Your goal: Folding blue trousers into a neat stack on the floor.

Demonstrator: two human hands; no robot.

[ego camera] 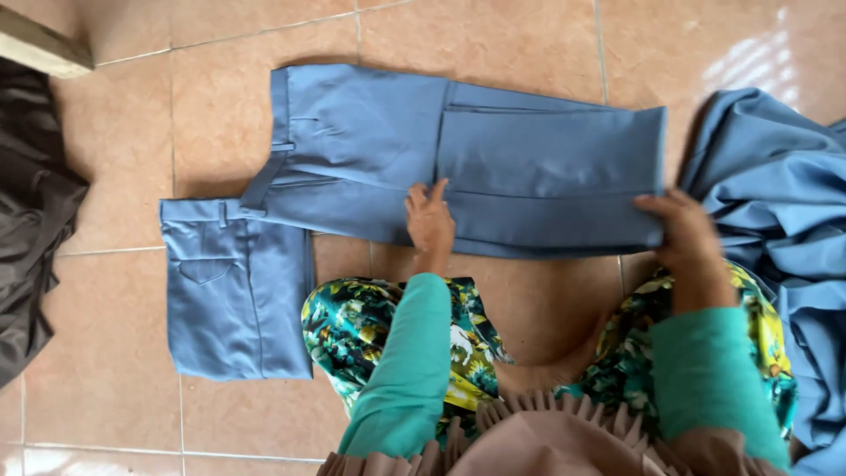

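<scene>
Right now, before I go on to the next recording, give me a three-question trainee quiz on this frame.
1. True or false: the left hand lies flat on the spread blue trousers.
2. What does the right hand grip? A) the trousers' folded end B) the dark cloth
3. What lies on the tiled floor beside the person's left knee?

Key: 1 true; 2 A; 3 a folded blue garment.

bare tiles (pixel 493 31) beyond; blue heap (pixel 775 185) crowds right.
</scene>
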